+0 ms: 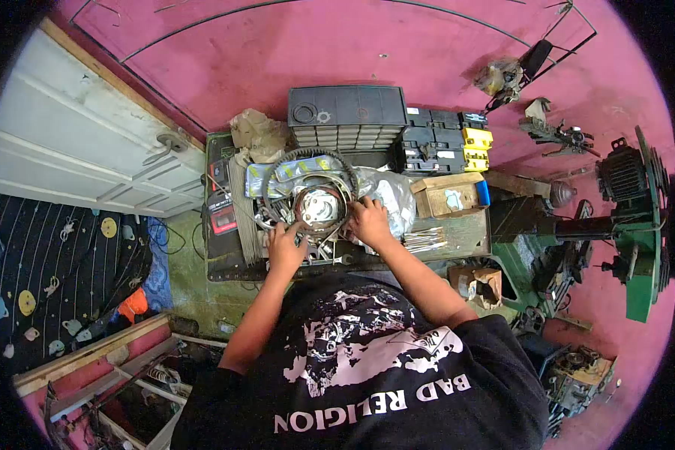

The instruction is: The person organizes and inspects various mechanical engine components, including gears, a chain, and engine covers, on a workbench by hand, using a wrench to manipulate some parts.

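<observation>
My left hand (283,249) is at the near left side of a round tray or dish (320,207) with shiny metal parts in it. Its fingers are apart, and I see nothing held in them. At the right side of the same dish is my right hand (369,222), its fingers bent and drawn together; whatever they pinch is too small to make out. A black toothed belt (276,166) loops round the dish and passes near both hands. Small metal parts and a wrench (343,260) lie between the hands, close to the table's near edge.
A dark drawer cabinet (345,105) and black and yellow boxes (435,142) stand at the back. An open cardboard box (448,196), clear plastic bags (390,196) and a row of thin rods (425,239) lie right. A green machine (641,255) is far right.
</observation>
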`<state>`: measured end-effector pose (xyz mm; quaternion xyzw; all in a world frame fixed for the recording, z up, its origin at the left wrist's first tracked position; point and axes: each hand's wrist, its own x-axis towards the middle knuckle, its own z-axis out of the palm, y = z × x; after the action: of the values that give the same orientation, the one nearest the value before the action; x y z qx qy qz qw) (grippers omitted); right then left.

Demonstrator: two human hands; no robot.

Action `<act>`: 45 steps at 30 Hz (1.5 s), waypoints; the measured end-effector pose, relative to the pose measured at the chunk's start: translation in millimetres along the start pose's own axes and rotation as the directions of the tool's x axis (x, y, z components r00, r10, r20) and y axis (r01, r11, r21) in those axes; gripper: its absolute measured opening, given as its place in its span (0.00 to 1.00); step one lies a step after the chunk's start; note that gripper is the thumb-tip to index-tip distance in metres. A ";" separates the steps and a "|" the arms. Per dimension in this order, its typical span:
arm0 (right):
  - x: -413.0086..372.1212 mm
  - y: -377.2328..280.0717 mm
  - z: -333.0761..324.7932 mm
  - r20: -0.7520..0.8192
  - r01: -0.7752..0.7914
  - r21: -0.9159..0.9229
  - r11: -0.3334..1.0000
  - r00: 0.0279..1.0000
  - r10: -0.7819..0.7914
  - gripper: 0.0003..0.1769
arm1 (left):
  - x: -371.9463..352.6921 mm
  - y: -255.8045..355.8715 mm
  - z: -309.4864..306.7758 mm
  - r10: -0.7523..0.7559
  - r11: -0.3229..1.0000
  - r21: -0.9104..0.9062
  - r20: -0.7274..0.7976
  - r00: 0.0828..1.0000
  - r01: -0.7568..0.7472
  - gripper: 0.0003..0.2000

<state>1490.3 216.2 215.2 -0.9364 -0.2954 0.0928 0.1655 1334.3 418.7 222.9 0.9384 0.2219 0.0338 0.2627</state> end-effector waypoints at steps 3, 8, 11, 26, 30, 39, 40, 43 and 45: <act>1.6 -2.7 -0.9 -0.045 -0.027 0.002 1.000 0.999 0.027 0.19 | 6.9 -2.2 -2.2 -0.001 1.000 0.003 0.005 1.000 0.001 0.16; 16.4 -9.3 4.6 -0.122 -0.096 -0.264 0.960 0.990 0.066 0.14 | 29.2 -1.1 -0.7 -0.063 0.992 0.102 -0.092 0.994 0.072 0.23; 25.1 -25.5 -4.2 -0.099 0.083 -0.370 0.925 0.987 -0.128 0.16 | 42.5 10.2 -7.5 -0.111 0.977 0.183 -0.014 0.994 0.111 0.25; 57.9 -35.1 32.7 -0.160 0.176 -0.202 0.963 0.965 -0.210 0.20 | 20.9 -1.8 -5.3 0.031 0.999 0.047 -0.215 0.976 -0.021 0.16; 54.0 -36.4 11.2 -0.207 0.203 -0.133 0.970 0.951 -0.228 0.16 | 21.5 -2.4 -6.7 0.011 1.000 0.030 -0.197 0.980 -0.005 0.16; 62.1 -40.9 -2.6 -0.225 0.257 -0.135 0.957 0.933 -0.282 0.11 | 38.0 -10.7 -7.7 -0.010 0.998 0.066 -0.176 0.984 0.022 0.17; 63.3 -43.2 -4.4 -0.245 0.251 -0.117 0.961 0.930 -0.273 0.12 | 37.3 -12.5 -5.3 -0.011 0.997 0.067 -0.173 0.985 0.023 0.17; 68.7 -47.4 -7.7 -0.227 0.252 -0.117 0.961 0.935 -0.273 0.14 | 36.8 -13.2 -1.2 0.110 0.990 0.116 -0.273 0.956 -0.081 0.18; 70.1 -51.0 -3.5 -0.196 0.261 -0.149 0.954 0.937 -0.288 0.14 | 35.3 -11.6 -0.9 0.034 0.995 0.095 -0.185 0.982 -0.016 0.17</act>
<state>1521.3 295.6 231.8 -0.8987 -0.4086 -0.0515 0.1510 1361.2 443.3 215.9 0.9450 0.2350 0.1147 0.1964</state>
